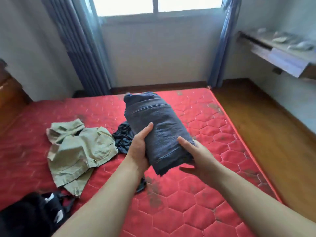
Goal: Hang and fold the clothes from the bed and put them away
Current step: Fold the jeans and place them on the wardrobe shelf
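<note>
A folded bundle of dark blue jeans [153, 124] is lifted above the red quilted mattress [213, 127]. My left hand [139, 147] grips its left side, thumb on top. My right hand [193, 154] holds its right side from beneath, thumb on the denim. Crumpled khaki shorts [77, 151] lie to the left on the bed. A dark blue garment [123, 137] is bunched between the shorts and the jeans. A black garment with white print [34, 212] lies at the bed's near left corner.
Wooden floor [265, 134] runs along the bed's right side. A wall-mounted shelf with a drawer [282, 55] holds bagged items at the right. Blue curtains [82, 40] frame the window ahead. Wooden furniture [10, 93] stands at the far left.
</note>
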`<state>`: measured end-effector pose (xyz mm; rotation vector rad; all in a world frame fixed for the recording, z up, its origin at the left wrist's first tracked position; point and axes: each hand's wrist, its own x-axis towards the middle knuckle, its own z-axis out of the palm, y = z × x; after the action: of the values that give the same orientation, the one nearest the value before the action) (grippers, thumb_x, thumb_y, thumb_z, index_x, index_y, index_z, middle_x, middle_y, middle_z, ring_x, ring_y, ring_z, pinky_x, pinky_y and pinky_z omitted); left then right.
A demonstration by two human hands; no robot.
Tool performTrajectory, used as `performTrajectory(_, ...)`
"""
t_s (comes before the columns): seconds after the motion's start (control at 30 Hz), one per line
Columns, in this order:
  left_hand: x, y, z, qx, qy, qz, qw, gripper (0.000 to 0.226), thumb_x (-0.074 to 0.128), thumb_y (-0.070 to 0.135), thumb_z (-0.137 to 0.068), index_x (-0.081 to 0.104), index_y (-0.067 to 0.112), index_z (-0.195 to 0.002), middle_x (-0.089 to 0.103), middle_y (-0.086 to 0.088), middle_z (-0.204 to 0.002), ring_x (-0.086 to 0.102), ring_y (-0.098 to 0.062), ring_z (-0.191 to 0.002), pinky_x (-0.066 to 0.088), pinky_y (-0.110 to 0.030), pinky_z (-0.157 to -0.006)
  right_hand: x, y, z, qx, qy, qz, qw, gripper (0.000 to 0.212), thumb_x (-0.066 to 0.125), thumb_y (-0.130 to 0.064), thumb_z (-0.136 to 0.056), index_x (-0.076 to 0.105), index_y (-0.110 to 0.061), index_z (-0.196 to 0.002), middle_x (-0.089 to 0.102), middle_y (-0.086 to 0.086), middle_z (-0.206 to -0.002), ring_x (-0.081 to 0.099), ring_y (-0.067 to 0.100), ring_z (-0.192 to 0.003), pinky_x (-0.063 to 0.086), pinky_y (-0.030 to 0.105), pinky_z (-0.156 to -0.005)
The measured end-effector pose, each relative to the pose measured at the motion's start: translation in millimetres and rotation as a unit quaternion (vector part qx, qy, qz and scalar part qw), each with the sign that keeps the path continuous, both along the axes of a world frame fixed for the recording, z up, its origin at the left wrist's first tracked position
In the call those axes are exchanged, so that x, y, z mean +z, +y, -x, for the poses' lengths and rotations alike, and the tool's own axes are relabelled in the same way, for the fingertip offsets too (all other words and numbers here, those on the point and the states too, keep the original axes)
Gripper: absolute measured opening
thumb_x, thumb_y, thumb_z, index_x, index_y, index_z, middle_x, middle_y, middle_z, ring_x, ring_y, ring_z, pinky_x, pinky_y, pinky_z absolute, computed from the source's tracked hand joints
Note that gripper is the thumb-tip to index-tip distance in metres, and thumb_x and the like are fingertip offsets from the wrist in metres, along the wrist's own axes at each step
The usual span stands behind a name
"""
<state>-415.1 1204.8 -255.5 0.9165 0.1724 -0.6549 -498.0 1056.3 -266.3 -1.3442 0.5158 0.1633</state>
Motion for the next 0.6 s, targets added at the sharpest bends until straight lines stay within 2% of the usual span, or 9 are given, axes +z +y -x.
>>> performTrajectory(0.1, 60, 16, 7, 0.078, -0.014, 0.037, 0.996, 0.053, 0.061, 0.041, -0.089, 0.061, 0.003, -0.126, 0.067, -0.021, -0.119, 0.064, -0.038, -0.11, 0.046, -0.053, -0.102, 70, 34, -6, -0.066, -0.044, -0.037, 0.996, 0.046, 0.075, -0.05, -0.073, 0.058, -0.032, -0.112, 0.067, -0.01, -0.108, 0.063, 0.015, -0.097, 0.046, 0.045, -0.085)
performTrajectory(0.17, 89, 29, 12, 0.124, -0.012, 0.042, 0.991, 0.06, 0.068, 0.046, -0.083, 0.061, 0.005, -0.126, 0.067, -0.021, -0.118, 0.066, -0.039, -0.107, 0.052, -0.053, -0.094, 114, 62, -4, -0.074, -0.068, -0.039, 0.994, 0.051, 0.079, -0.048, -0.07, 0.056, -0.038, -0.115, 0.068, -0.015, -0.111, 0.064, 0.013, -0.1, 0.046, 0.051, -0.089)
performTrajectory(0.27, 127, 54, 19, 0.18, -0.033, 0.029, 0.983, 0.087, 0.087, 0.048, -0.059, 0.058, 0.008, -0.13, 0.065, -0.022, -0.122, 0.066, -0.041, -0.105, 0.053, -0.058, -0.088, 164, 93, 3, -0.086, -0.11, -0.024, 0.99, 0.046, 0.083, -0.029, -0.072, 0.061, -0.026, -0.112, 0.073, 0.002, -0.105, 0.071, 0.022, -0.088, 0.056, 0.042, -0.071)
performTrajectory(0.3, 143, 64, 23, 0.185, -0.05, 0.026, 0.981, 0.088, 0.088, 0.047, -0.057, 0.058, 0.008, -0.13, 0.066, -0.022, -0.121, 0.066, -0.041, -0.105, 0.052, -0.058, -0.09, 179, 100, 5, -0.094, -0.128, -0.01, 0.987, 0.045, 0.084, -0.023, -0.07, 0.062, -0.022, -0.109, 0.073, 0.006, -0.105, 0.072, 0.024, -0.088, 0.058, 0.041, -0.07)
performTrajectory(0.37, 176, 83, 33, 0.2, -0.09, 0.025, 0.975, 0.07, 0.081, 0.042, -0.07, 0.061, 0.009, -0.128, 0.069, -0.017, -0.116, 0.068, -0.036, -0.105, 0.053, -0.055, -0.091, 210, 109, 9, -0.099, -0.167, 0.017, 0.981, 0.045, 0.086, -0.016, -0.068, 0.061, -0.02, -0.106, 0.073, 0.01, -0.104, 0.072, 0.026, -0.09, 0.06, 0.045, -0.074)
performTrajectory(0.43, 201, 105, 41, 0.225, -0.091, 0.026, 0.97, 0.059, 0.078, 0.047, -0.074, 0.062, 0.02, -0.124, 0.073, -0.008, -0.111, 0.069, -0.032, -0.103, 0.055, -0.052, -0.087, 241, 118, 13, -0.088, -0.206, 0.049, 0.973, 0.045, 0.086, -0.011, -0.068, 0.061, -0.019, -0.105, 0.072, 0.009, -0.101, 0.072, 0.025, -0.089, 0.06, 0.047, -0.075)
performTrajectory(0.53, 221, 149, 47, 0.269, -0.089, -0.028, 0.959, 0.102, 0.083, 0.071, -0.044, 0.05, 0.03, -0.131, 0.069, 0.001, -0.118, 0.067, -0.031, -0.102, 0.057, -0.052, -0.075, 286, 133, 21, -0.043, -0.267, 0.123, 0.955, 0.044, 0.087, -0.011, -0.066, 0.062, -0.021, -0.102, 0.073, 0.004, -0.097, 0.071, 0.021, -0.089, 0.059, 0.045, -0.082)
performTrajectory(0.57, 225, 166, 47, 0.294, -0.101, -0.074, 0.948, 0.117, 0.084, 0.073, -0.035, 0.044, 0.03, -0.136, 0.064, 0.0, -0.125, 0.065, -0.032, -0.105, 0.057, -0.053, -0.074, 300, 136, 25, -0.026, -0.285, 0.16, 0.945, 0.048, 0.088, -0.016, -0.063, 0.063, -0.023, -0.103, 0.073, 0.002, -0.096, 0.07, 0.019, -0.089, 0.058, 0.045, -0.083)
performTrajectory(0.6, 230, 183, 46, 0.324, -0.12, -0.131, 0.929, 0.129, 0.085, 0.072, -0.028, 0.038, 0.032, -0.141, 0.057, -0.004, -0.134, 0.061, -0.033, -0.112, 0.056, -0.054, -0.08, 313, 138, 28, -0.009, -0.306, 0.204, 0.93, 0.054, 0.09, -0.025, -0.057, 0.063, -0.027, -0.104, 0.073, -0.002, -0.095, 0.07, 0.017, -0.09, 0.057, 0.044, -0.085)
